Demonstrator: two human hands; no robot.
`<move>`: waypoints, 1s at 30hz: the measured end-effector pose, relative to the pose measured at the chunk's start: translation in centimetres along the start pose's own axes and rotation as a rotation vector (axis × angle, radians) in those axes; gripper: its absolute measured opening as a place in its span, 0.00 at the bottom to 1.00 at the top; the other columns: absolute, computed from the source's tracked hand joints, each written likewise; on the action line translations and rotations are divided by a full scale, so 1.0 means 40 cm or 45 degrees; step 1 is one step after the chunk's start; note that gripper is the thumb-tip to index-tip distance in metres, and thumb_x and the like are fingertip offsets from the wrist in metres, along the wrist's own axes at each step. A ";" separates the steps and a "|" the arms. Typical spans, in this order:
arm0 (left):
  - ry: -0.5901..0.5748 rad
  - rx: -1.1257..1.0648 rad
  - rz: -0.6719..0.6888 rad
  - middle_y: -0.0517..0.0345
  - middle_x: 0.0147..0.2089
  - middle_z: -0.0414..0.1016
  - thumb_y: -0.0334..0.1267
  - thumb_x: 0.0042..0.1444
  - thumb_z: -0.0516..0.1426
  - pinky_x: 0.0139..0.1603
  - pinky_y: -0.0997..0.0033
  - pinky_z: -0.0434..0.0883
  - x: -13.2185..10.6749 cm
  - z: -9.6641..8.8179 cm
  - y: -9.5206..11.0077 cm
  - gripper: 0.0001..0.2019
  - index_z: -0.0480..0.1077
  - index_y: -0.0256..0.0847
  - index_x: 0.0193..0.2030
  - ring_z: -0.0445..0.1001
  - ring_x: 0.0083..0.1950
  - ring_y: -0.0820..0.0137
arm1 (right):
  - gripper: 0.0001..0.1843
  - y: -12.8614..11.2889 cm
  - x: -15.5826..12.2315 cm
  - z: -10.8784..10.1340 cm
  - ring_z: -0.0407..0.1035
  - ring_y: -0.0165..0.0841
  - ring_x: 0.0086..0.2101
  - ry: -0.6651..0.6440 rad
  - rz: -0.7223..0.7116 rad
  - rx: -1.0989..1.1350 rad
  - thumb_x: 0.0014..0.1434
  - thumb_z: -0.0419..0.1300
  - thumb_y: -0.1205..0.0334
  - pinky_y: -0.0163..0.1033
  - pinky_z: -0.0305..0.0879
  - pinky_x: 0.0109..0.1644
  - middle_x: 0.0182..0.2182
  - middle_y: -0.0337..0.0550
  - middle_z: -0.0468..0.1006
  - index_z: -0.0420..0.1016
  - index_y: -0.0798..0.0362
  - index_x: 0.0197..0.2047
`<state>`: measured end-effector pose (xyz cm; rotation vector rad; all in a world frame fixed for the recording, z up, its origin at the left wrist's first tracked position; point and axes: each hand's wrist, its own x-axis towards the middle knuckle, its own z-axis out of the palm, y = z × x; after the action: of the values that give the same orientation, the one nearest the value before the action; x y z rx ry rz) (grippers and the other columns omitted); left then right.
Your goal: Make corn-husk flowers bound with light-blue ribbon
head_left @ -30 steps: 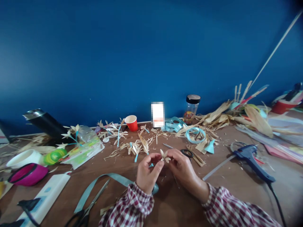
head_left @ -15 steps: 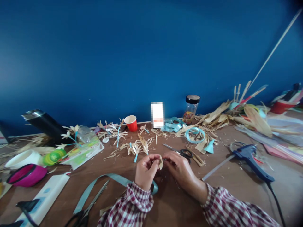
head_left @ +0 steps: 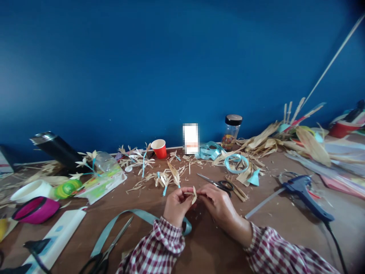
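Both hands meet at the middle of the brown table (head_left: 205,243). My left hand (head_left: 176,207) and my right hand (head_left: 218,205) pinch a small pale husk flower (head_left: 194,194) between their fingertips, its petals pointing up and down. A light blue ribbon (head_left: 125,222) runs under my left wrist. Small black-handled scissors (head_left: 219,184) lie just beyond my right hand. Several finished husk flowers with blue stems (head_left: 164,179) lie a little farther back.
A blue glue gun (head_left: 303,192) with its cord lies at the right. Large scissors (head_left: 105,253) lie front left. A red paper cup (head_left: 159,148), a jar (head_left: 230,132), ribbon rolls (head_left: 236,163) and dry husks (head_left: 265,142) line the blue wall. Bowls and a flask (head_left: 55,148) sit left.
The flower was held face-up with petals spread; both hands have turned it edge-on and lowered it slightly. The small scissors behind the right hand show more fully.
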<state>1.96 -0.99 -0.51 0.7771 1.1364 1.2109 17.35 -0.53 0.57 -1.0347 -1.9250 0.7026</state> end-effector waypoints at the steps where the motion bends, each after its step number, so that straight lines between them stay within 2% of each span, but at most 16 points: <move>1: -0.004 -0.015 -0.004 0.59 0.21 0.73 0.39 0.34 0.68 0.25 0.78 0.71 0.002 -0.002 -0.002 0.14 0.75 0.35 0.29 0.70 0.22 0.76 | 0.10 -0.001 0.000 0.000 0.69 0.33 0.34 -0.004 -0.002 0.003 0.60 0.51 0.65 0.36 0.64 0.39 0.33 0.44 0.75 0.75 0.50 0.37; 4: -0.020 -0.050 -0.031 0.60 0.20 0.73 0.39 0.32 0.69 0.23 0.79 0.70 0.003 -0.003 -0.001 0.15 0.74 0.35 0.28 0.69 0.21 0.77 | 0.09 -0.002 0.002 -0.001 0.69 0.33 0.33 -0.023 -0.008 0.033 0.59 0.52 0.65 0.36 0.64 0.38 0.32 0.44 0.76 0.75 0.51 0.35; 6: -0.015 -0.048 -0.010 0.59 0.22 0.74 0.40 0.33 0.68 0.24 0.78 0.71 -0.001 0.000 0.007 0.16 0.75 0.35 0.30 0.70 0.22 0.76 | 0.08 0.004 0.006 -0.004 0.69 0.33 0.33 -0.001 0.022 0.058 0.58 0.53 0.64 0.36 0.64 0.37 0.31 0.43 0.76 0.74 0.52 0.34; 10: 0.114 0.021 0.229 0.54 0.31 0.77 0.43 0.40 0.65 0.27 0.75 0.74 -0.017 0.014 0.030 0.17 0.74 0.35 0.36 0.73 0.26 0.74 | 0.08 0.033 0.021 -0.013 0.69 0.33 0.30 0.255 0.225 0.059 0.57 0.54 0.60 0.36 0.64 0.34 0.30 0.44 0.75 0.70 0.54 0.36; 12: 0.209 0.043 0.349 0.53 0.31 0.77 0.44 0.41 0.64 0.24 0.76 0.73 -0.023 0.020 0.035 0.18 0.74 0.34 0.36 0.73 0.24 0.74 | 0.09 0.050 0.028 -0.018 0.68 0.32 0.27 0.342 0.320 0.051 0.57 0.54 0.58 0.35 0.63 0.32 0.28 0.42 0.74 0.69 0.55 0.36; 14: 0.274 0.059 0.423 0.54 0.29 0.76 0.45 0.42 0.63 0.22 0.77 0.72 -0.027 0.025 0.036 0.18 0.74 0.34 0.37 0.71 0.22 0.75 | 0.10 0.060 0.031 -0.019 0.67 0.31 0.27 0.350 0.352 0.052 0.57 0.54 0.57 0.35 0.63 0.31 0.27 0.41 0.73 0.68 0.55 0.36; 20: 0.250 0.256 0.568 0.55 0.29 0.75 0.44 0.45 0.61 0.24 0.74 0.73 -0.038 0.028 0.041 0.16 0.73 0.36 0.39 0.72 0.23 0.73 | 0.09 0.040 0.029 -0.012 0.67 0.30 0.27 0.392 0.277 0.024 0.57 0.53 0.58 0.34 0.62 0.31 0.28 0.42 0.73 0.67 0.56 0.36; 23: 0.321 0.242 0.652 0.55 0.30 0.75 0.45 0.46 0.60 0.24 0.75 0.73 -0.033 0.022 0.049 0.16 0.72 0.37 0.40 0.72 0.23 0.74 | 0.09 0.028 0.028 -0.008 0.66 0.30 0.27 0.424 0.251 0.001 0.57 0.52 0.59 0.33 0.62 0.31 0.29 0.42 0.73 0.67 0.56 0.36; 26: 0.386 0.271 0.728 0.56 0.32 0.74 0.45 0.50 0.58 0.23 0.76 0.72 -0.020 0.008 0.049 0.17 0.69 0.38 0.45 0.70 0.22 0.75 | 0.08 0.026 0.027 -0.004 0.66 0.29 0.26 0.426 0.233 -0.004 0.57 0.53 0.59 0.33 0.63 0.31 0.28 0.42 0.73 0.67 0.56 0.36; 28: 0.366 0.406 0.763 0.55 0.32 0.74 0.44 0.52 0.56 0.23 0.75 0.72 -0.016 -0.001 0.045 0.18 0.68 0.38 0.47 0.71 0.24 0.74 | 0.09 0.030 0.027 -0.002 0.66 0.30 0.26 0.427 0.221 -0.005 0.57 0.53 0.59 0.33 0.63 0.30 0.27 0.41 0.73 0.67 0.55 0.36; 30: 0.285 0.609 0.824 0.55 0.33 0.74 0.42 0.54 0.55 0.25 0.75 0.71 -0.020 -0.005 0.041 0.16 0.67 0.38 0.48 0.72 0.26 0.73 | 0.09 0.037 0.028 -0.002 0.67 0.30 0.26 0.436 0.215 -0.004 0.57 0.53 0.58 0.34 0.63 0.31 0.28 0.42 0.74 0.68 0.55 0.36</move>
<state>1.29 -1.40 1.14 1.4798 1.4402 1.6051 17.66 1.18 -0.07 -1.2430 -1.5580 0.5715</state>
